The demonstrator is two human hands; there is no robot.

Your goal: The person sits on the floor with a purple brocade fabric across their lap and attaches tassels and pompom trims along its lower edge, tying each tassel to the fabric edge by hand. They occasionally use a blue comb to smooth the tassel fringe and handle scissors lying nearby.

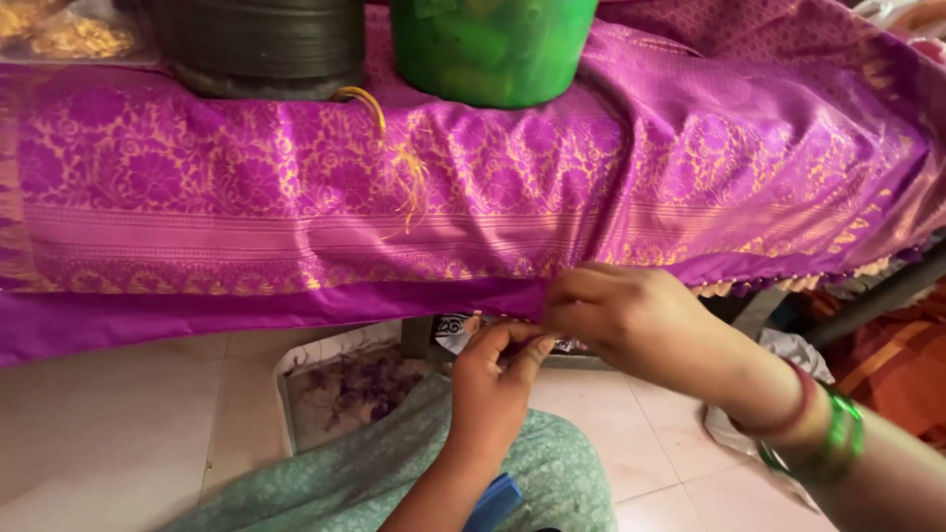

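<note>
Purple sari (296, 197) draped over table edge, left hand (493, 379) fingers pinched at its lower hem, right hand (621, 320) fingers closed on same hem, green bucket (493, 49) above, tray (286, 369) on floor below.

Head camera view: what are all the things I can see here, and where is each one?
Silk cloth: one, purple with gold woven pattern, draped across the whole upper picture.
Green bucket: one, green, standing on the cloth, top centre.
Dark round container: one, black-grey, on the cloth, top left.
Loose yellow threads: a few, yellow, lying on the cloth below the dark container.
Tray: one, white, on the floor under the cloth's edge, holding purple thread scraps.
Tiled floor: pale, lower left.
Bangles: green and red, on the right wrist.
Left hand: one, fingers pinched at the cloth's lower edge.
Right hand: one, pinching the cloth's lower edge.
</note>
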